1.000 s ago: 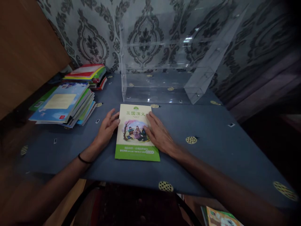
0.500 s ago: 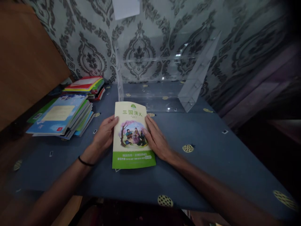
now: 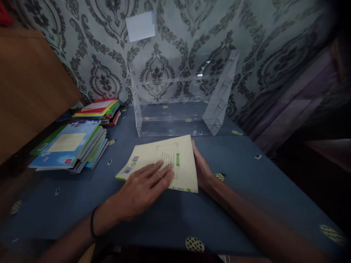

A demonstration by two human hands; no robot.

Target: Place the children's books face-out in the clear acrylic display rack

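Note:
A paperback book (image 3: 167,151) with a cream back cover faces up in front of me, turned sideways and slightly tilted. Text in a thin frame, a green label and a barcode show on it. My left hand (image 3: 146,186) lies flat across the cover, fingers stretched out. At the right edge my right hand (image 3: 202,168) holds the book, most of its fingers hidden behind it. A black band circles my left wrist.
Two stacks of books, a blue-topped stack (image 3: 68,140) and a red-topped stack (image 3: 95,107), sit at the left. A clear acrylic rack (image 3: 216,102) stands behind the book, before the patterned wall (image 3: 159,47). A dark blue cloth (image 3: 233,204) covers the table.
The book has been flipped from its illustrated front to its back and turned sideways. My left hand has moved from its left edge onto the cover; my right hand stays at the right edge.

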